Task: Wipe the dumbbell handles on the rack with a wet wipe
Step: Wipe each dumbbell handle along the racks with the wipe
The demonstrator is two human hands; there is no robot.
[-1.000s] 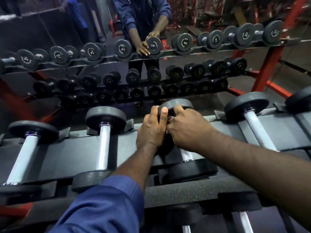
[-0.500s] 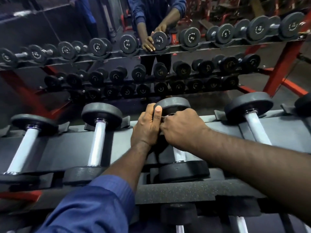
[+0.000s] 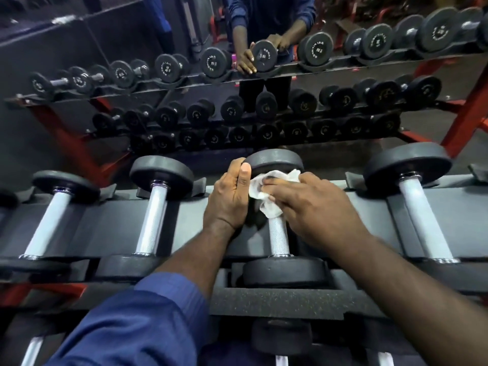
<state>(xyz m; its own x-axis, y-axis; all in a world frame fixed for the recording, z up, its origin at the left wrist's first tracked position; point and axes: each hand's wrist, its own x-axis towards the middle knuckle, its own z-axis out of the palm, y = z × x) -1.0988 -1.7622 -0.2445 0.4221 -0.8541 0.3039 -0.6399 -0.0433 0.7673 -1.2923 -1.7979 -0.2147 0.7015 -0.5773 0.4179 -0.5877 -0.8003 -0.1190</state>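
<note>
Well, at frame centre the left hand (image 3: 229, 196) grips the far head of the dumbbell (image 3: 284, 272) on the rack (image 3: 277, 303); the right hand (image 3: 314, 204), fingers (image 3: 277, 182) pressed together, clasps the wipe (image 3: 266, 192) round the top of the handle (image 3: 278, 239).

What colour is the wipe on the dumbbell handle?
White; the wipe shows best in the head view.

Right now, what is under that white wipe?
The wipe covers the far end of the middle dumbbell's handle, beside the far head. The right hand holds it there. The joint beneath is hidden; the handle's near part shows bare.
</note>
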